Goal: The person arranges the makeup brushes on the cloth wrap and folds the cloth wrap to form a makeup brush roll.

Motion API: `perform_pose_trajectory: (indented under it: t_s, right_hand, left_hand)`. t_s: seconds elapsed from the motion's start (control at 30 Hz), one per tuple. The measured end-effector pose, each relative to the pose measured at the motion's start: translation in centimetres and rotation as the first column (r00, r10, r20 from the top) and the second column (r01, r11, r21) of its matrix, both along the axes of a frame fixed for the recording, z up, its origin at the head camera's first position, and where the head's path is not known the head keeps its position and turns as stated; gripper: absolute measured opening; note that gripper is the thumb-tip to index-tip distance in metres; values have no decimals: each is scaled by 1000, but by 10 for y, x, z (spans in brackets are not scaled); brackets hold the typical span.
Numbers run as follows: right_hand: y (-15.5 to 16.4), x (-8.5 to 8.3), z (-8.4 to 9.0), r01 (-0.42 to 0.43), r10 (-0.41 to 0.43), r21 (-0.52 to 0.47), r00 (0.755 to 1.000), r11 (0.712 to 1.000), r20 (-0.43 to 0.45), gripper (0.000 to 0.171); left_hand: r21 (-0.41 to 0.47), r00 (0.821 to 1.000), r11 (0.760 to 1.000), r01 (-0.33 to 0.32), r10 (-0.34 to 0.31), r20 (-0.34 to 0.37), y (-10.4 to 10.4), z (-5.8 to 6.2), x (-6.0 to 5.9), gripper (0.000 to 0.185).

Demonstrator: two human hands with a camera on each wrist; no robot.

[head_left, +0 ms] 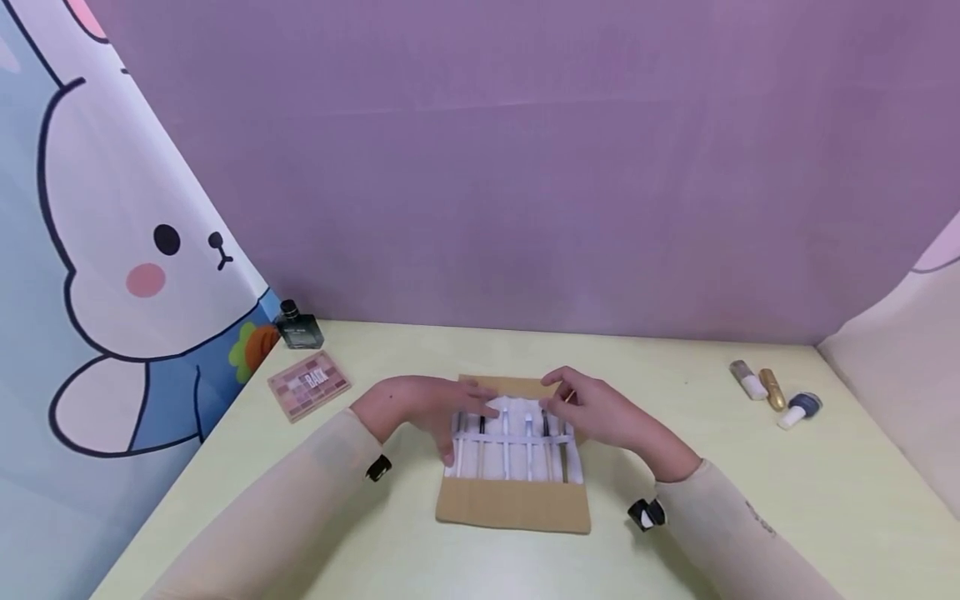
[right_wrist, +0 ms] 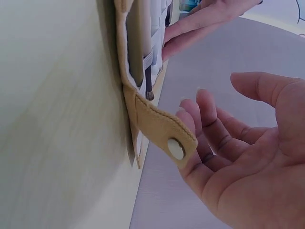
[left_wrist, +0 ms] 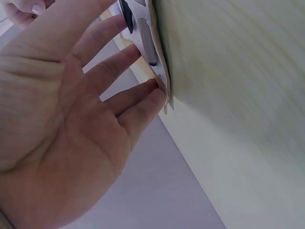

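A tan brush case lies unfolded on the table, its white lining showing. Several makeup brushes sit side by side in it under a white elastic band. My left hand reaches over the case's left side with fingers spread, the fingertips at its edge in the left wrist view. At the right side is my right hand, fingers loosely bent and thumb apart. A tan strap with a metal snap sticks out from the case against those fingers.
At the left stand a dark glass bottle and a pink eyeshadow palette. Toward the right lie a small clear bottle, a gold tube and a dark blue bottle with a white cap. A purple cloth hangs behind the table.
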State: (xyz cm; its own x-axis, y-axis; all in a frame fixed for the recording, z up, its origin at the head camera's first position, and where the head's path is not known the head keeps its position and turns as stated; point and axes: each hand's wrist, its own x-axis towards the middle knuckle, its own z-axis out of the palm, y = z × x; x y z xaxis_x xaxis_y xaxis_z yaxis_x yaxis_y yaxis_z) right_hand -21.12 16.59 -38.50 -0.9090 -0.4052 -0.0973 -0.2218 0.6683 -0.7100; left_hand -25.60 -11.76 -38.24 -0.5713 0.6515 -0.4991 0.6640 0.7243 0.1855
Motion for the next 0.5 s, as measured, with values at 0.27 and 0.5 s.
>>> perform_pose_trajectory:
  t_s: [0.27,0.5]
  right_hand:
    - [-1,5,6,-25,25,-11,999,1000,-23,38]
    - [1,13,9,-73,72,-17,995,997,-64,29]
  left_hand:
    - [69,1000,997,-15,14,17,-8,-4,-3,102]
    - [118,997,991,-69,71,-13,-11,-10,3,100]
